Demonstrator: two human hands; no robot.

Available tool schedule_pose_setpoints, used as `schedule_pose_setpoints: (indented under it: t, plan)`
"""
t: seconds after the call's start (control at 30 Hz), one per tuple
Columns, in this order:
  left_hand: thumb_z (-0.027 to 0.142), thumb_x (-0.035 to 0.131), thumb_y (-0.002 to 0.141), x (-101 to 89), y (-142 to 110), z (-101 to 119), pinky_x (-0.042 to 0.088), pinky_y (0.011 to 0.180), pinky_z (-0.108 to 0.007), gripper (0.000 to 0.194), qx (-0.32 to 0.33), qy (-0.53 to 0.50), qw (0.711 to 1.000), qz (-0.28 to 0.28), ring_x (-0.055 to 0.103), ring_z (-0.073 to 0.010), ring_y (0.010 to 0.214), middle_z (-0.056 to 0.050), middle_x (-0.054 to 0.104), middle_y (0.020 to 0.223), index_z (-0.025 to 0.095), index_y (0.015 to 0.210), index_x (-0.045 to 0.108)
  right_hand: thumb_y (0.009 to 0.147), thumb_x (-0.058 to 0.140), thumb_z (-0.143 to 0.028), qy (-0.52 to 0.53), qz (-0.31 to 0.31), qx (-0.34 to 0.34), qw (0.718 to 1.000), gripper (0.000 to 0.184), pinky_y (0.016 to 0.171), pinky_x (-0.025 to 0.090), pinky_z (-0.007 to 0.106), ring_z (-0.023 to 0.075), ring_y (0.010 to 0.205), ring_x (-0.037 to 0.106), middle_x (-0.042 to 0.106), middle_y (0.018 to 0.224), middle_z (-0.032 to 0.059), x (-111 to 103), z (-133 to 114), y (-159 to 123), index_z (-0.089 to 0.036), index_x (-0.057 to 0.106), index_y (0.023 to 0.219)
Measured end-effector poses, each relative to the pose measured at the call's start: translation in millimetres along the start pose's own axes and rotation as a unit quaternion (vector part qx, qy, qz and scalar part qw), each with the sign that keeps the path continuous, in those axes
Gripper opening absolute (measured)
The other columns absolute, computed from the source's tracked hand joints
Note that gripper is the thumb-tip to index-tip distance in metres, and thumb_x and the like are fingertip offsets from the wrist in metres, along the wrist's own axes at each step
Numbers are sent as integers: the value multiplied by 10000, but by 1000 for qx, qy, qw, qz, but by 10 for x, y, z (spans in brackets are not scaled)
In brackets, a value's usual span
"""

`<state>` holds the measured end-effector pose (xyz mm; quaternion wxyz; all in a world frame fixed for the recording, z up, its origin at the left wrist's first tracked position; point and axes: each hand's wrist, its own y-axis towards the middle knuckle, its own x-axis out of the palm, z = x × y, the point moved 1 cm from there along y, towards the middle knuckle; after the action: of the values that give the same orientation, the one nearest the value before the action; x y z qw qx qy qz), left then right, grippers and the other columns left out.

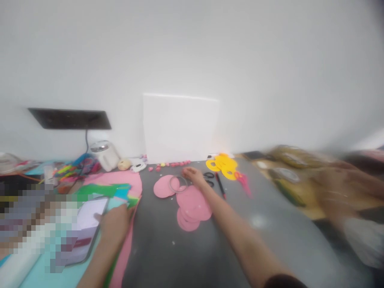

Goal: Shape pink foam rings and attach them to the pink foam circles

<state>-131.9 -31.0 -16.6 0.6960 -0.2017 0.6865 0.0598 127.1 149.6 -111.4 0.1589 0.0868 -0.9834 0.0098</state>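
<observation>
My right hand (pixel 194 176) reaches far across the grey table, its fingers curled down beside a clear ring (pixel 178 183) that lies on a pink paper circle (pixel 163 187). More pink circles (pixel 193 202) overlap just under my right forearm. My left hand (pixel 115 222) rests at the right edge of a phone (pixel 87 228) lying on sheets of coloured paper; its thumb touches the screen. The picture is blurred, so finger detail is poor.
Black scissors (pixel 209 178), a dark pen (pixel 220 185), yellow paper rings (pixel 224 166) and red scissors (pixel 243 181) lie right of my right hand. A white board (pixel 180 128) leans on the wall. Green, blue and pink sheets (pixel 120 188) and craft clutter (pixel 75 168) fill the left. Blurred objects stand at right.
</observation>
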Motion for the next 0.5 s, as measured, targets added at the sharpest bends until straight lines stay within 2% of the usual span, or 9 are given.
schedule_pose_setpoints:
  t: [0.27,0.5]
  plan:
    - [437,300,881,54,73,24,265,865,-616,472,0,-13,1000,19,644,-377,820,-193,710,824,122,890,651,547,767,-478,-3,4,6,1000,399,730,492,335,160,656,628,679,695,40,17,-28,-7,-158,662,761]
    - [428,284,881,-33,176,70,338,825,-567,498,-3,-17,1000,19,630,-389,874,-212,704,884,120,865,674,544,773,-463,-1,3,6,1000,401,733,493,321,149,661,623,675,694,37,3,-6,6,-152,663,771]
